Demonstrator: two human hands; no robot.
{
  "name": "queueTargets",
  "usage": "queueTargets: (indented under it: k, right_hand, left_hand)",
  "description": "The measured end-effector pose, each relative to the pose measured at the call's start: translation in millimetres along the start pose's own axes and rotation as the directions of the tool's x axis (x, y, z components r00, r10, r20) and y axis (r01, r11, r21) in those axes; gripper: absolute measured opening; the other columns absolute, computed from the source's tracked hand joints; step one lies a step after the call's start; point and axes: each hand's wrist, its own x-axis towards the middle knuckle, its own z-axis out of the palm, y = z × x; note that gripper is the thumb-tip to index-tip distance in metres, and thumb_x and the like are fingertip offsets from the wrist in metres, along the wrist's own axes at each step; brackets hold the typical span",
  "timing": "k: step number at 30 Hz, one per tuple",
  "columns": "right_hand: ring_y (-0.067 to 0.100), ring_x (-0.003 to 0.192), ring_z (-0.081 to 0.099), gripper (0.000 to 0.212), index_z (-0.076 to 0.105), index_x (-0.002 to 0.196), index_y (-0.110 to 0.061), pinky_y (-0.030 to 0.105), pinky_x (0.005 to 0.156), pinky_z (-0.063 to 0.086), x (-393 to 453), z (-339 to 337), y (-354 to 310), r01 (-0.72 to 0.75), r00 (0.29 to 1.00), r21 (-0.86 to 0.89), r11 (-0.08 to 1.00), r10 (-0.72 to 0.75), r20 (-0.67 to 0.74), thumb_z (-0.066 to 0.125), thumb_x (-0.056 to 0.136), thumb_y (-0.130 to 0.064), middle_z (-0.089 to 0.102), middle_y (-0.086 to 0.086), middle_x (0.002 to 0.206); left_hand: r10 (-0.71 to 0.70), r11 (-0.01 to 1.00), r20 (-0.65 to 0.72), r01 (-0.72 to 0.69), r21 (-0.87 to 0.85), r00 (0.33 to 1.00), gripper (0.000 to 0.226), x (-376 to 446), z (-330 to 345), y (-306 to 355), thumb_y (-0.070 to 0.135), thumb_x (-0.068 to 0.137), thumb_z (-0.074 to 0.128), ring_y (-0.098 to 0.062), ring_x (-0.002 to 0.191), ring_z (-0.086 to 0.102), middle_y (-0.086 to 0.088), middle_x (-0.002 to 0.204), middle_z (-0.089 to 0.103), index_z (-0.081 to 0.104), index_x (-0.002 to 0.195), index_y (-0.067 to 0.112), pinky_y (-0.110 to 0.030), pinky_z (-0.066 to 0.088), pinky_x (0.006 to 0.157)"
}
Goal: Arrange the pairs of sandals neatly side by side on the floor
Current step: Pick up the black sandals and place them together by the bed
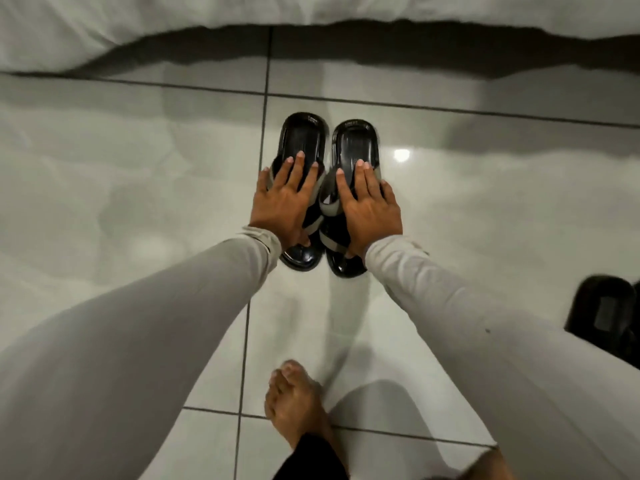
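Two black sandals with grey straps lie side by side on the tiled floor, heels pointing away from me. My left hand rests flat on the left sandal, fingers spread over its straps. Over the straps of the right sandal my right hand lies flat in the same way. The two sandals almost touch along their inner edges. Their toe ends show below my wrists. At the right edge of the view another dark sandal lies on the floor, partly cut off.
White bedding hangs over the far side and casts a dark shadow on the glossy tiles. My bare foot stands on the floor near the bottom centre.
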Motion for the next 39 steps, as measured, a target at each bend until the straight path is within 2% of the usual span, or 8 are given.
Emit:
queueTargets:
  k: [4, 9, 16, 21, 24, 28, 32, 39]
  right_hand:
    - [0.034, 0.156, -0.001, 0.105, -0.001, 0.16, -0.015, 0.051, 0.125, 0.013, 18.2, -8.8, -20.1, -0.021, 0.999, -0.001, 1.0, 0.021, 0.024, 0.069, 0.087, -0.044, -0.002, 0.021, 0.167]
    - [0.034, 0.156, -0.002, 0.118, -0.001, 0.16, -0.016, 0.049, 0.126, 0.013, 15.8, -11.0, -16.4, -0.004, 0.999, -0.028, 1.0, 0.006, 0.045, 0.079, 0.078, -0.043, -0.003, 0.02, 0.167]
    - [0.034, 0.156, -0.003, 0.118, -0.002, 0.16, -0.016, 0.05, 0.126, 0.013, 8.1, -1.4, -21.2, -0.007, 0.998, -0.038, 0.999, 0.01, 0.058, 0.08, 0.079, -0.041, -0.004, 0.02, 0.167]
    - [0.037, 0.155, 0.0, 0.121, -0.003, 0.16, -0.023, 0.063, 0.121, 0.009, -28.0, -11.1, -16.8, -0.016, 1.0, -0.019, 1.0, 0.016, 0.001, 0.079, 0.075, -0.049, -0.004, 0.018, 0.167]
    - [0.039, 0.155, 0.004, 0.131, -0.003, 0.16, -0.024, 0.069, 0.117, 0.013, -90.8, -27.2, 10.4, -0.124, 0.99, -0.032, 0.992, 0.126, 0.055, 0.089, 0.067, -0.036, -0.001, 0.017, 0.168]
    - [0.04, 0.155, -0.002, 0.145, -0.015, 0.158, -0.025, 0.07, 0.117, 0.012, -190.0, -43.6, 81.0, -0.288, 0.929, -0.092, 0.953, 0.302, 0.215, 0.092, 0.061, -0.042, -0.007, 0.016, 0.168]
    - [0.041, 0.154, -0.001, 0.146, -0.017, 0.157, -0.026, 0.07, 0.117, 0.013, -265.7, -47.6, 162.9, -0.38, 0.876, -0.163, 0.91, 0.411, 0.251, 0.09, 0.061, -0.048, -0.004, 0.017, 0.168]
    - [0.04, 0.155, -0.002, 0.134, -0.013, 0.158, -0.026, 0.066, 0.119, 0.015, -319.2, -11.8, 301.8, -0.397, 0.867, -0.124, 0.909, 0.416, 0.274, 0.086, 0.07, -0.043, -0.006, 0.018, 0.167]
  left_hand:
    - [0.003, 1.0, 0.041, -0.004, 0.031, 0.999, 0.131, 7.2, -13.1, -23.5, 0.057, 0.073, 0.082, -0.03, 0.158, -0.002, -0.011, 0.17, -0.01, -0.008, 0.161, 0.019, -0.055, 0.011, 0.127]
    - [-0.052, 0.998, 0.043, 0.054, -0.033, 0.998, 0.136, -4.1, -1.7, -11.9, 0.049, 0.07, 0.087, -0.031, 0.158, -0.004, -0.012, 0.169, -0.011, -0.009, 0.161, 0.017, -0.053, 0.011, 0.127]
    - [-0.046, 0.998, 0.057, 0.048, -0.039, 0.997, 0.137, -14.6, 6.8, -11.0, 0.049, 0.069, 0.088, -0.029, 0.158, -0.005, -0.011, 0.169, -0.012, -0.01, 0.161, 0.019, -0.053, 0.011, 0.128]
    - [-0.018, 1.0, -0.047, 0.017, -0.016, 0.999, 0.132, -43.9, -5.6, -3.3, 0.047, 0.07, 0.086, -0.033, 0.157, 0.001, -0.017, 0.169, -0.007, -0.005, 0.161, 0.017, -0.058, 0.015, 0.124]
    - [-0.003, 1.0, -0.019, 0.003, 0.004, 1.0, 0.137, -87.7, -19.7, 16.1, 0.042, 0.065, 0.09, -0.032, 0.157, 0.004, -0.019, 0.169, -0.003, -0.003, 0.161, 0.013, -0.061, 0.016, 0.122]
    - [0.058, 0.998, 0.094, -0.059, 0.015, 0.994, 0.144, -143.9, -32.6, 79.7, 0.045, 0.061, 0.092, -0.032, 0.157, 0.006, -0.017, 0.169, -0.001, -0.006, 0.161, 0.014, -0.059, 0.016, 0.124]
    - [0.136, 0.99, 0.128, -0.13, -0.053, 0.982, 0.14, -164.3, -38.2, 177.9, 0.05, 0.067, 0.087, -0.029, 0.158, 0.003, -0.013, 0.17, -0.006, -0.011, 0.161, 0.019, -0.057, 0.013, 0.124]
    - [0.235, 0.962, 0.096, -0.217, -0.166, 0.967, 0.131, -148.4, -27.8, 381.6, 0.045, 0.072, 0.086, -0.034, 0.157, 0.007, -0.015, 0.169, -0.013, -0.008, 0.16, 0.024, -0.057, 0.023, 0.122]
